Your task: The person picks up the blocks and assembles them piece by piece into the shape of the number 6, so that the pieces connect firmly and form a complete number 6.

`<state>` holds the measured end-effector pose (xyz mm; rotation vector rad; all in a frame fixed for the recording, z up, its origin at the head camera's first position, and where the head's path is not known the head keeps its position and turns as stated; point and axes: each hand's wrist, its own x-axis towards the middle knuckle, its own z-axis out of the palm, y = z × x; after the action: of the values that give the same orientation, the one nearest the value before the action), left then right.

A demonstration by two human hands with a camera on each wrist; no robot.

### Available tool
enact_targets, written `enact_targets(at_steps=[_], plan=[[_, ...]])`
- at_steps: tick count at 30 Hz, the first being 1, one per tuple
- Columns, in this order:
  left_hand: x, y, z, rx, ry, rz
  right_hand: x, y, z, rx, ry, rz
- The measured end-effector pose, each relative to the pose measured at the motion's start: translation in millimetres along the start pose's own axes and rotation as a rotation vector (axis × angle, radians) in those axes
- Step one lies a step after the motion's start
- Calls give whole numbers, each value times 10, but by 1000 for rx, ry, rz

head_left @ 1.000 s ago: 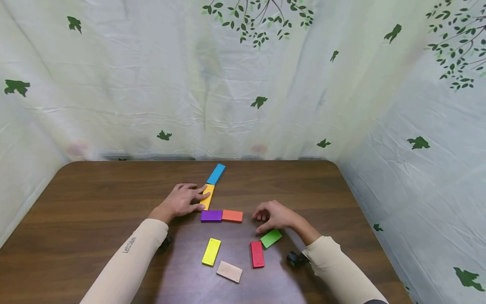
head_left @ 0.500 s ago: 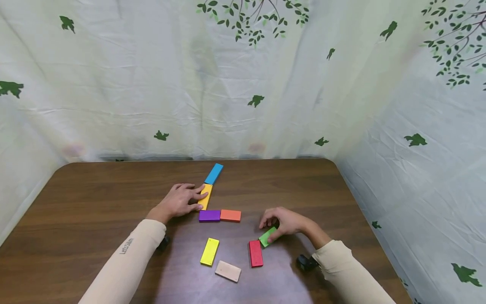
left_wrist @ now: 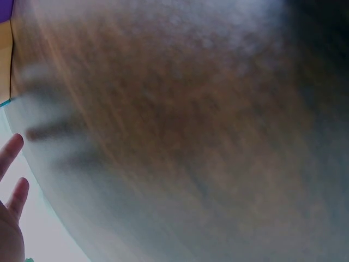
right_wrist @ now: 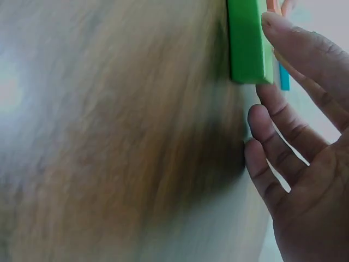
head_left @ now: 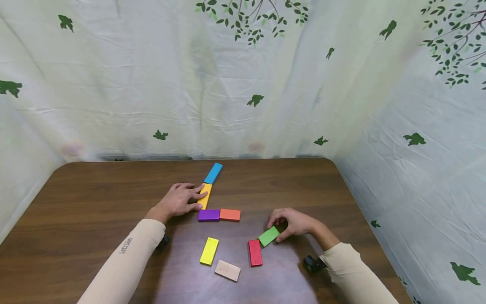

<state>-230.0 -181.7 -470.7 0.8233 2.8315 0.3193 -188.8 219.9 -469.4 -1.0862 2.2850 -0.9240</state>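
In the head view, my left hand (head_left: 176, 202) rests on a yellow-orange block (head_left: 205, 197), fingers spread over it and thumb by its near end. A blue block (head_left: 213, 173) lies end to end beyond it. At its near end sits a purple block (head_left: 209, 215), with an orange block (head_left: 230, 215) against the purple one's right side. My right hand (head_left: 294, 222) is around the right end of a green block (head_left: 268, 236), thumb and fingers apart; whether they touch it I cannot tell. The green block's corner meets a red block (head_left: 255, 253).
Nearer the front lie a yellow block (head_left: 209, 251) and a plain wood-coloured block (head_left: 227, 270), apart from each other. All lie on a brown wooden table (head_left: 106, 198). A pale leaf-patterned curtain (head_left: 152, 84) hangs behind the table and along its right side.
My right hand has moved right and nearer, first over the green block, then off to its right end. The left hand stays on the yellow-orange block. The view has shifted slightly.
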Motion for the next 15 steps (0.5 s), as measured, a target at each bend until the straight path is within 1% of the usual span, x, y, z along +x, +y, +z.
enact_targets(at_steps=[5,10,15], plan=[[-3,-5,-3,-2,-5,-7,-28,30,15,0,22,24],[6,-3,3,-1,-9,-16,-28,57,40,-3,47,22],[-1,-8,10,-2,-11,-16,-24,54,44,-5,50,34]])
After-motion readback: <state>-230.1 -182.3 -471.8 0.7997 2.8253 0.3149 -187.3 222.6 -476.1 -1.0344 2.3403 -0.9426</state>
